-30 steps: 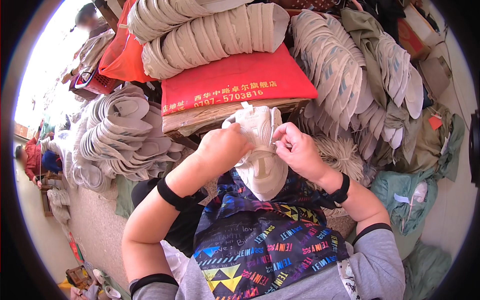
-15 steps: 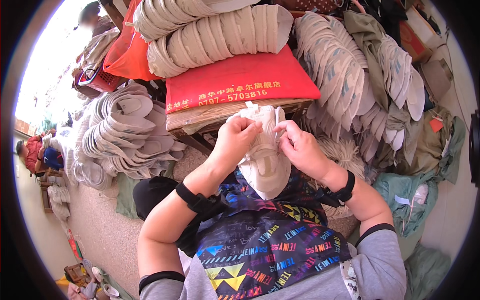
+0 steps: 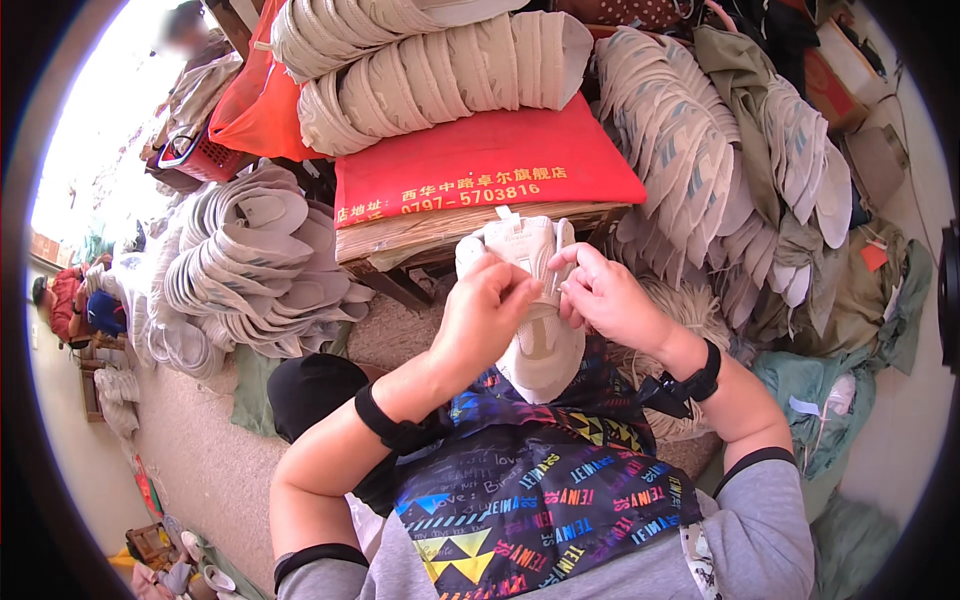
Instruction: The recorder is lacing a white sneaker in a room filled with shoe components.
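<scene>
A cream-white shoe upper (image 3: 545, 365) with beige patches rests on my lap, toe toward me, its tongue and white pull tab pointing at the bench. Over its left side, my left hand (image 3: 487, 312) is closed in a pinch near the middle of the lacing area. Across from it, my right hand (image 3: 612, 303) also pinches, with thumb and forefinger at the right lacing edge. What lies between the fingertips is too small or hidden to make out. Parts of the shoe's sides are covered by my hands.
A low wooden bench (image 3: 480, 222) carries a red bag (image 3: 490, 150) and rolls of nested shoe uppers (image 3: 450, 80). More stacked uppers lie at left (image 3: 240, 260) and right (image 3: 670, 140). A bundle of pale cord (image 3: 680, 310) sits by my right forearm. Other people appear at far left.
My left hand has moved down the shoe toward the toe, its fingers now more curled. My right hand has shifted only slightly, still near the lacing edge.
</scene>
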`<control>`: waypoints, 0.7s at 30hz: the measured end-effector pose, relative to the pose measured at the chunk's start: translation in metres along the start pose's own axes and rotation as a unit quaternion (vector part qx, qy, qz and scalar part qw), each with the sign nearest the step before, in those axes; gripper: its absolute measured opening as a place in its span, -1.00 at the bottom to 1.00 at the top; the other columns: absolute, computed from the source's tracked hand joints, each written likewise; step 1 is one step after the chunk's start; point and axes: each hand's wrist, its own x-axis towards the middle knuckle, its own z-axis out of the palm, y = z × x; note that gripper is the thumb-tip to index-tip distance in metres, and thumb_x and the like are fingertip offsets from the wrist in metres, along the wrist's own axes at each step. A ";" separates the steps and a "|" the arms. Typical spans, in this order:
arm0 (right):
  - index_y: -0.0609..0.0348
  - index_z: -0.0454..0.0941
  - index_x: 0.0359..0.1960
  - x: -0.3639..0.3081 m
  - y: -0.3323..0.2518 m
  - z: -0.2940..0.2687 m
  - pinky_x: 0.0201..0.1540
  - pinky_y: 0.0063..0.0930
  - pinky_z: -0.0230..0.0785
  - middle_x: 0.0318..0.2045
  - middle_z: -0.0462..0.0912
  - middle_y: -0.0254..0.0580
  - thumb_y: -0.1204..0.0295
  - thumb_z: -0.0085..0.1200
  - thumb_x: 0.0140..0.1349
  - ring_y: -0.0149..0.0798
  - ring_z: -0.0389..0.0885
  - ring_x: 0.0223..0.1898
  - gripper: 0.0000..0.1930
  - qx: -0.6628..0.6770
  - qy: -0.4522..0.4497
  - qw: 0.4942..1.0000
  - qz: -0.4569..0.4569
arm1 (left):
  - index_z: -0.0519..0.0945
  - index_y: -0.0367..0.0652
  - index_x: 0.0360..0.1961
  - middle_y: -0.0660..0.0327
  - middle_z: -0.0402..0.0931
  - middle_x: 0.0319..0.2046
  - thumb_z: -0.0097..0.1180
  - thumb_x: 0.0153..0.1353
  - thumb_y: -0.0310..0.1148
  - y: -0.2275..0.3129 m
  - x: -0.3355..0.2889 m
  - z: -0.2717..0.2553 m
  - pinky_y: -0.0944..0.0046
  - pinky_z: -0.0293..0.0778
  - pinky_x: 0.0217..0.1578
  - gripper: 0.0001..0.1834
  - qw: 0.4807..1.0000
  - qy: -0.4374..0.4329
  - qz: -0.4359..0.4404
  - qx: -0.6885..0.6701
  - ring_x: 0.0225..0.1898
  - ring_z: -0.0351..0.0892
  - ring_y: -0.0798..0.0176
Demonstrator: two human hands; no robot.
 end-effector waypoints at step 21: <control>0.27 0.31 -0.08 0.026 -0.010 -0.018 -0.48 -0.46 0.48 -0.57 0.58 -0.18 0.56 -0.13 0.31 -0.36 0.61 -0.55 -0.83 -0.079 -0.135 0.988 0.008 | 0.46 -0.24 -0.29 0.31 0.46 -0.52 0.01 0.42 -0.32 -0.013 0.007 0.004 0.41 0.34 -0.47 -0.81 0.983 0.018 -0.058 -0.172 -0.47 0.36 0.52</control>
